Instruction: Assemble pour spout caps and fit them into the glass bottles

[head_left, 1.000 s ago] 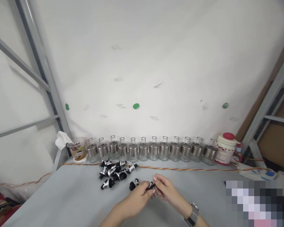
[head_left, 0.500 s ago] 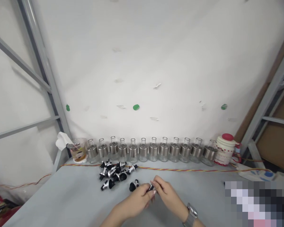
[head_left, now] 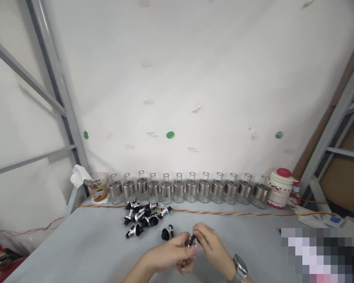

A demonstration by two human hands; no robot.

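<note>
My left hand (head_left: pixel 177 251) is closed around a small pour spout (head_left: pixel 192 239), whose dark part shows between the fingers while the rest is hidden. From the right, my right hand (head_left: pixel 210 244) pinches the upper end of the same piece. A single black-and-silver pour spout (head_left: pixel 166 233) lies on the grey table (head_left: pixel 85 243), just beyond my left hand. Farther left is a loose pile of similar pour spouts (head_left: pixel 141 215). Behind them several glass bottles with metal sleeves (head_left: pixel 179 188) stand upright in a row, their necks open.
A twisted red-yellow cord (head_left: pixel 215 212) runs across the table in front of the bottles. The row is flanked by a cup (head_left: pixel 98 190) at left and a white jar with a red lid (head_left: pixel 280 188) at right. Metal frame posts (head_left: pixel 54 74) stand by the wall.
My hands have shifted slightly down and right, and the piece between them now points more upright. The loose spout beside my left hand is less covered. The bottles and the pile stay put.
</note>
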